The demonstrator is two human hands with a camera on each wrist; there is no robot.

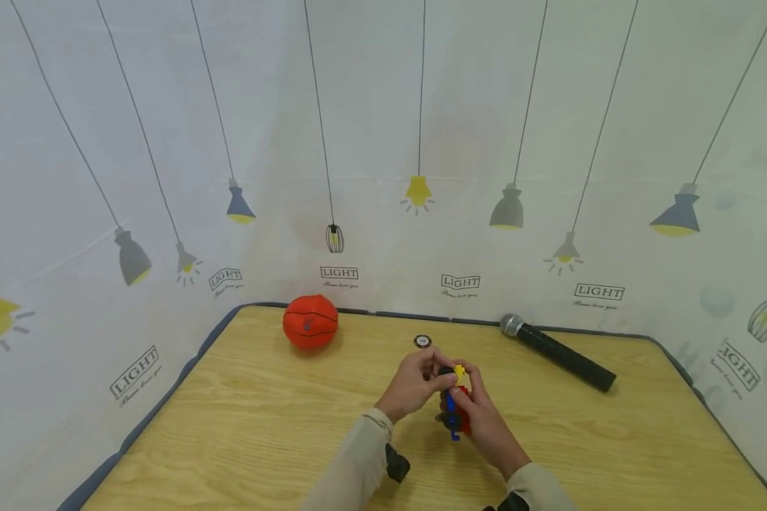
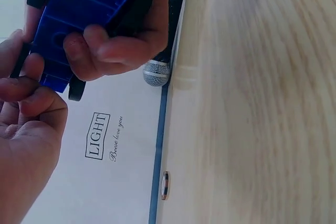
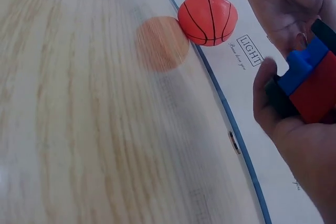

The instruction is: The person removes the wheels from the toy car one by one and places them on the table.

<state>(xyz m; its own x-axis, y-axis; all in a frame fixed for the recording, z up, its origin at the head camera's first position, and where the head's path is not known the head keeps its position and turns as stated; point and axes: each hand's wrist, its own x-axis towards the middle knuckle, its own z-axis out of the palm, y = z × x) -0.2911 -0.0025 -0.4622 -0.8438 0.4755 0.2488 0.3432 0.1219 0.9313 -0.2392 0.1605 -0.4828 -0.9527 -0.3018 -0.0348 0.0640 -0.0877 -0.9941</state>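
Both hands hold a toy vehicle (image 1: 450,404) above the table, with red, blue and yellow parts and black wheels. My right hand (image 1: 487,424) grips its red side, fingers curled beneath the blue underside (image 2: 73,9) in the left wrist view. With thumb and fingers, my left hand (image 1: 414,384) pinches the far end, by a black wheel and the yellow piece (image 1: 459,374). In the right wrist view the red body (image 3: 317,95) sits in the right palm, and the left fingers are partly hidden behind the blue end (image 3: 303,66).
A small red basketball (image 1: 310,322) stands at the table's back left. A black microphone (image 1: 565,357) with a silver head lies at the back right. Beyond the hands is a small black-and-white round chip (image 1: 422,341). A lamp-printed sheet (image 1: 371,128) surrounds the wooden table (image 1: 262,419).
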